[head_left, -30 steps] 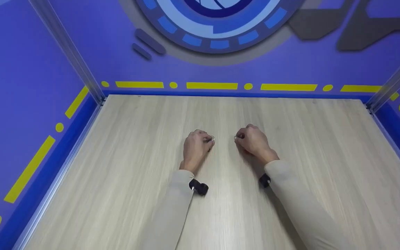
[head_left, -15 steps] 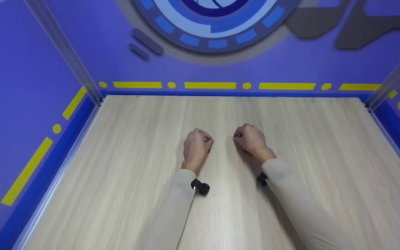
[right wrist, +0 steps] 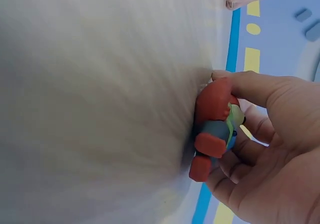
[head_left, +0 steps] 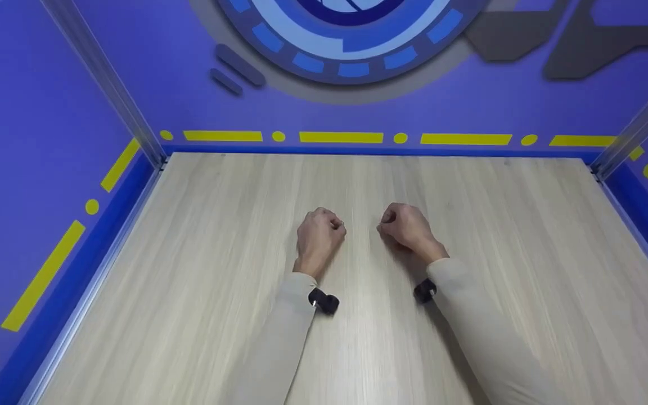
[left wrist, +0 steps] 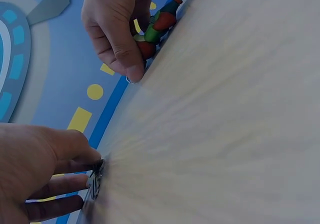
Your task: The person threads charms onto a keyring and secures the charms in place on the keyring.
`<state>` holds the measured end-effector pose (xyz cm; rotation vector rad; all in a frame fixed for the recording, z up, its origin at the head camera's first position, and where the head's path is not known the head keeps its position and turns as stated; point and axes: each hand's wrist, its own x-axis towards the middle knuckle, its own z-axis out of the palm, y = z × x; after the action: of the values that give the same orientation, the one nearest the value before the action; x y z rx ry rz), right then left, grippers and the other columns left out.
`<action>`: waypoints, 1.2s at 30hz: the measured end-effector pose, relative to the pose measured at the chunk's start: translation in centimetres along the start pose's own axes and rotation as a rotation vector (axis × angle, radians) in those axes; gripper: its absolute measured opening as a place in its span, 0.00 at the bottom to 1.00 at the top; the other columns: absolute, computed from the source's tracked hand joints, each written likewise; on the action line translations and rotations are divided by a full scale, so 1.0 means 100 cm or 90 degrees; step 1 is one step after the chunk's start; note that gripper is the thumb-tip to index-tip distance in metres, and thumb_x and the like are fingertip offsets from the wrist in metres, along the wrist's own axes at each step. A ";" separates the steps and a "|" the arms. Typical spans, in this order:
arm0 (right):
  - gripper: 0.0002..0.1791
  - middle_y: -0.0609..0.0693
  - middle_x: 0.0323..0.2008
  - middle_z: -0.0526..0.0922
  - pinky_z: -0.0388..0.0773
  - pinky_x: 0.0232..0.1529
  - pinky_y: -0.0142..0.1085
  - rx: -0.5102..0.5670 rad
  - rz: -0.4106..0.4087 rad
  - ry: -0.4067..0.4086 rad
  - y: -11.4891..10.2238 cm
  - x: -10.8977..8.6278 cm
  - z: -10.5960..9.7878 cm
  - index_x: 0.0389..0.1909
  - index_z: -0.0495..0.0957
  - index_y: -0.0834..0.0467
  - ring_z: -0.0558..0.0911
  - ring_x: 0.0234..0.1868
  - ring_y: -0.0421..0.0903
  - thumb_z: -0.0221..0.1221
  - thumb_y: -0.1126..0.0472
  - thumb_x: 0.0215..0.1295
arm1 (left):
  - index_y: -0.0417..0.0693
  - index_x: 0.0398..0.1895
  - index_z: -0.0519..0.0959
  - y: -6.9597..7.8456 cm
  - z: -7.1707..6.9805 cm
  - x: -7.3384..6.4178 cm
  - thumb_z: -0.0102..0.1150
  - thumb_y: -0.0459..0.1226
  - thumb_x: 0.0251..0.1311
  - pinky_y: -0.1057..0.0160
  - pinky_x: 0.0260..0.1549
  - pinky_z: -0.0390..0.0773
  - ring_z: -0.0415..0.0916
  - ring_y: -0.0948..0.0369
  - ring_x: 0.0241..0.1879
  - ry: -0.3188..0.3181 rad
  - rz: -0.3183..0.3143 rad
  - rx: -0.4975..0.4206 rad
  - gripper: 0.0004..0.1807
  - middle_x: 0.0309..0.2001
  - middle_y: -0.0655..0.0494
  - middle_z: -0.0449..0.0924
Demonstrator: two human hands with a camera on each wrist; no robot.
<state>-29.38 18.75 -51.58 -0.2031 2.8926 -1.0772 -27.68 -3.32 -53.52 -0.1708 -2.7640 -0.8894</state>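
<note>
My left hand [head_left: 319, 239] pinches a small silver-and-dark metal thing [left wrist: 95, 180] between thumb and fingertips, low at the tabletop. Its exact kind is too blurred to tell. Across a short gap, my right hand [head_left: 408, 226] holds a small toy figurine [right wrist: 216, 106] with red feet and red, blue and green parts. A thin metal ring [left wrist: 131, 80] shows at the tip of the right thumb, next to the figurine. In the head view the curled fingers hide both things almost wholly.
The pale wooden tabletop [head_left: 200, 270] stretches round both hands. Blue panels [head_left: 346, 121] with yellow marks stand at the back and sides, joined by metal corner posts [head_left: 107, 84]. Black wrist cameras [head_left: 324, 302] sit on both sleeves.
Shiny bits showed at the fingertips of both hands a second ago and are now hidden in the head view. The right fingers have curled slightly lower; both hands stay in nearly the same place.
</note>
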 end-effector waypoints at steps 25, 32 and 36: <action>0.05 0.52 0.28 0.83 0.76 0.25 0.32 0.426 0.118 0.117 0.009 -0.030 0.002 0.36 0.77 0.63 0.81 0.26 0.44 0.62 0.64 0.68 | 0.48 0.35 0.88 0.002 -0.014 -0.002 0.68 0.34 0.62 0.62 0.39 0.81 0.83 0.63 0.34 -0.016 -0.030 -0.243 0.02 0.35 0.61 0.89; 0.07 0.52 0.31 0.82 0.81 0.30 0.33 0.451 0.113 0.151 0.007 -0.035 -0.005 0.41 0.79 0.67 0.83 0.29 0.45 0.61 0.66 0.69 | 0.50 0.33 0.89 0.007 -0.022 -0.004 0.70 0.37 0.61 0.61 0.39 0.81 0.83 0.65 0.33 -0.022 -0.027 -0.279 0.02 0.34 0.64 0.89; 0.09 0.52 0.33 0.82 0.80 0.31 0.32 0.442 0.084 0.157 0.005 -0.039 -0.010 0.44 0.80 0.69 0.83 0.31 0.45 0.61 0.66 0.70 | 0.51 0.32 0.90 0.009 -0.025 -0.006 0.70 0.38 0.61 0.60 0.42 0.82 0.85 0.65 0.35 -0.018 -0.005 -0.295 0.03 0.34 0.65 0.89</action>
<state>-25.67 20.31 -51.13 0.1600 2.4560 -2.0946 -26.52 -4.08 -51.23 -0.2513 -2.5361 -1.5273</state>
